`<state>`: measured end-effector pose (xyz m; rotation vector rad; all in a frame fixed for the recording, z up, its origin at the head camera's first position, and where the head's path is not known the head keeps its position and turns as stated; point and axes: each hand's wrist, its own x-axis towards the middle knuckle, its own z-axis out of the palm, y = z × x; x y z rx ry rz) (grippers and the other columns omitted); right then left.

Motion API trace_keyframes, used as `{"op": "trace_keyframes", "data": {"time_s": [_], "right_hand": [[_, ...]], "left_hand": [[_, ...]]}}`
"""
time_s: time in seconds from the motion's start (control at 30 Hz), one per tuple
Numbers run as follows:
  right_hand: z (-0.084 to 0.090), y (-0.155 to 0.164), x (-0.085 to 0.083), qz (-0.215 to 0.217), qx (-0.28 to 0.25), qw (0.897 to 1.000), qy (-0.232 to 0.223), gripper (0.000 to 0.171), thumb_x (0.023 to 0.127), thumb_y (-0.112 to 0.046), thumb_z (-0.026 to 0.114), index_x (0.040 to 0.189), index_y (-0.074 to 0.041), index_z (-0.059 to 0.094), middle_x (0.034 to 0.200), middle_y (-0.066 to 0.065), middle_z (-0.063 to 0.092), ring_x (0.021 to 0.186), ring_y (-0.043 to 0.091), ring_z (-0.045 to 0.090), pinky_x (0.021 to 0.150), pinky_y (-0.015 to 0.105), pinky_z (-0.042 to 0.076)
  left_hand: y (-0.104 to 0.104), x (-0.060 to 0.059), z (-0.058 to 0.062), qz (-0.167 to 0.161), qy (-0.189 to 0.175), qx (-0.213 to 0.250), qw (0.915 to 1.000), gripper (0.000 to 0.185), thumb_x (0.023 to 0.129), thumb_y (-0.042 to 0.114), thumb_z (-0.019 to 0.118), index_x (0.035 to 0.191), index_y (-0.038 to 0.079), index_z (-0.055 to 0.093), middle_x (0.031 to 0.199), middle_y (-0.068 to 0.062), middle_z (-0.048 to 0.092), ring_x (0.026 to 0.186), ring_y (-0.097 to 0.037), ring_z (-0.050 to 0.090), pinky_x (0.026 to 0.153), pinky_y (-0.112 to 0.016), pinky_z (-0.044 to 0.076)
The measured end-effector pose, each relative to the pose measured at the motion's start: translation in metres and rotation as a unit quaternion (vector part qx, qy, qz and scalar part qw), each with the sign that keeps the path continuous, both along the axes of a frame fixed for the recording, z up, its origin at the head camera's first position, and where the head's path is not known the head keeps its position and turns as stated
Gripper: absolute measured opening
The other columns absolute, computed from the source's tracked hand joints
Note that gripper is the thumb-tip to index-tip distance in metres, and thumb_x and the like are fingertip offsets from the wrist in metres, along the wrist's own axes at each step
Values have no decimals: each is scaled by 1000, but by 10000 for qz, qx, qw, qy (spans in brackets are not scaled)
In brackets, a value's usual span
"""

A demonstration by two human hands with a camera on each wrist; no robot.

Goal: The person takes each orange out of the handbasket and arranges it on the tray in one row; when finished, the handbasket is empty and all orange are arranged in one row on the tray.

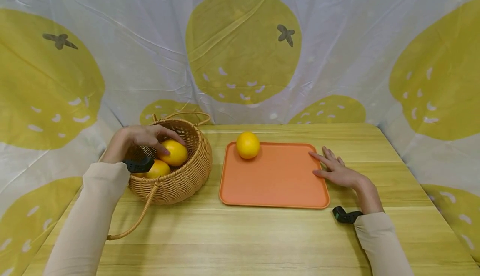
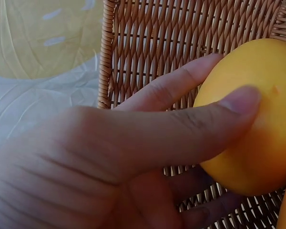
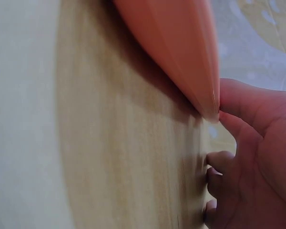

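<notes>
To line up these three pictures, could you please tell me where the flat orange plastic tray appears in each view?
Head: flat orange plastic tray at table centre, right hand on its right edge.
Left wrist: not in it.
Right wrist: upper centre, the tray's edge running down to the thumb.
Shared landmark: light wooden table, in head and right wrist views.

I am facing a light wooden worktop (image 1: 262, 234) with a pale grain, which is sitting under soft, even light, while a creased white cloth backdrop (image 1: 337, 51) printed with big yellow-green citrus fruits is hanging behind it and wrapping round both sides.
</notes>
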<state>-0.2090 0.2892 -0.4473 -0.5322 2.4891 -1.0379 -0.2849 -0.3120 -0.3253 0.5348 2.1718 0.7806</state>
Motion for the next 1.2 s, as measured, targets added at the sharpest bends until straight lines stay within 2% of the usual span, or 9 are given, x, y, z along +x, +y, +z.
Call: {"op": "trace_keyframes", "data": {"time_s": [0.2, 0.43, 0.6, 0.73, 0.87, 0.93, 1.0, 1.07, 1.2], "right_hand": [[0, 0, 0, -4, 30, 10000, 8, 72, 107, -30, 58, 165, -6, 24, 168, 33, -17, 154, 52, -22, 117, 74, -17], [0, 1, 0, 20, 88, 10000, 30, 71, 107, -31, 57, 165, -6, 23, 168, 34, -16, 154, 53, -21, 117, 74, -16], [-2, 2, 0, 2, 98, 9999, 40, 71, 107, -31, 56, 165, -7, 23, 168, 33, -16, 154, 52, -21, 118, 74, -16], [-2, 2, 0, -4, 59, 10000, 39, 71, 107, -31, 56, 165, -6, 23, 168, 33, -17, 154, 52, -22, 117, 73, -17], [-1, 1, 2, 1, 26, 10000, 30, 71, 107, -31, 57, 165, -6, 24, 168, 34, -16, 154, 53, -21, 117, 74, -17], [0, 1, 2, -5, 43, 10000, 29, 71, 107, -30, 58, 165, -6, 24, 168, 34, -15, 154, 53, -21, 117, 74, -16], [0, 0, 1, -3, 63, 10000, 41, 71, 107, -30, 57, 165, -6, 24, 168, 34, -15, 154, 53, -21, 118, 74, -16], [0, 0, 1, 4, 85, 10000, 50, 71, 107, -31, 57, 165, -6, 23, 168, 34, -15, 154, 53, -21, 118, 74, -16], [1, 0, 0, 10, 123, 9999, 73, 71, 107, -32, 56, 165, -7, 23, 168, 34, -16, 154, 53, -21, 118, 74, -16]], "left_hand": [[0, -2, -3, -147, 124, -26, 9998, 59, 92, 11, 77, 146, 2, 57, 147, -19, 57, 121, -22, 57, 99, -26, 49], [4, -2, -6, -330, 372, -205, 9986, 55, 94, 19, 76, 145, 5, 59, 149, -15, 57, 128, -23, 53, 106, -35, 44], [5, -1, -5, -276, 511, -248, 9980, 54, 95, 20, 76, 145, 5, 59, 148, -14, 58, 129, -25, 53, 104, -31, 46], [6, 5, 1, -19, 700, -279, 9972, 55, 96, 23, 75, 146, 8, 58, 147, -13, 58, 131, -28, 52, 106, -38, 43], [10, 12, 14, 182, 971, -139, 9950, 57, 95, 24, 75, 147, 10, 58, 154, -17, 52, 142, -37, 44, 112, -51, 40], [12, 16, 22, 217, 1240, -71, 9920, 56, 94, 24, 76, 146, 11, 60, 156, -17, 51, 145, -36, 42, 113, -52, 39], [13, 21, 30, 237, 1616, -20, 9866, 56, 93, 24, 78, 145, 12, 61, 154, -15, 54, 141, -30, 47, 110, -43, 44], [12, 28, 38, 371, 1849, 38, 9821, 55, 92, 23, 79, 144, 16, 63, 139, -15, 65, 113, -18, 61, 95, -32, 49], [10, 41, 50, 566, 2108, 255, 9756, 55, 91, 21, 81, 143, 22, 64, 130, -9, 70, 92, -4, 60, 82, -22, 51]]}}
